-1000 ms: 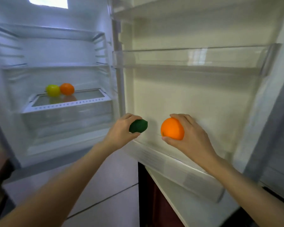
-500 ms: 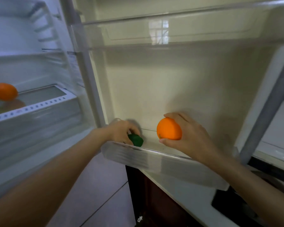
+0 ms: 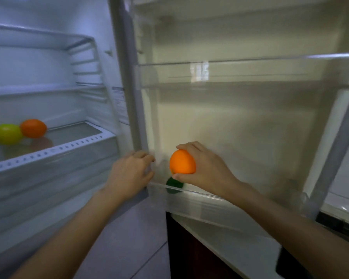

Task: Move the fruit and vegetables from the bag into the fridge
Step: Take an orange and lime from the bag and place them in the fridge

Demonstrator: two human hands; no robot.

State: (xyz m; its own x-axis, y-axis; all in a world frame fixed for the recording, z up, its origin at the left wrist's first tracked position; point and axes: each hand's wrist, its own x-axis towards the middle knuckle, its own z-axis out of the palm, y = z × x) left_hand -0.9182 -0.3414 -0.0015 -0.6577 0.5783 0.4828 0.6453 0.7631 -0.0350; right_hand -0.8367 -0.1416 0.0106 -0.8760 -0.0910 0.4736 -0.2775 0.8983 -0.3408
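The right hand [image 3: 205, 170] holds an orange [image 3: 182, 161] over the low door shelf [image 3: 199, 196] of the fridge. A dark green thing [image 3: 174, 184] lies in that shelf, half hidden by the hand; it may be a lime. The left hand [image 3: 130, 174] holds nothing, fingers loose. A second orange [image 3: 33, 128] and a lemon [image 3: 7, 133] sit on the inside shelf [image 3: 54, 150], touching.
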